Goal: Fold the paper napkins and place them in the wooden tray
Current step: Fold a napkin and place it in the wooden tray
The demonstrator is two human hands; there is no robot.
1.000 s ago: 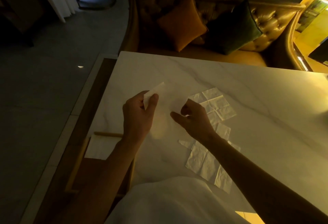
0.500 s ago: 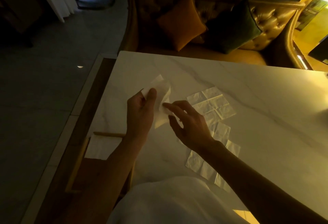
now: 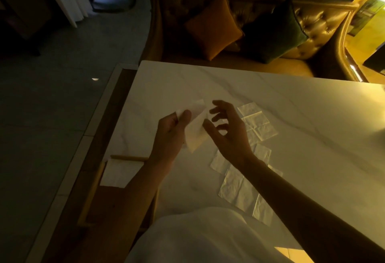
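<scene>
the left hand (image 3: 173, 135) pinches a half-folded napkin (image 3: 195, 131) between thumb and fingers, above the pale surface (image 3: 302, 121) at mid frame. the right hand (image 3: 229, 137) hangs just beside it, fingers spread, holding nothing. flat napkins (image 3: 237, 187) lie to the right. at lower left, the wooden tray (image 3: 94, 187) holds one folded sheet (image 3: 118, 173).
</scene>
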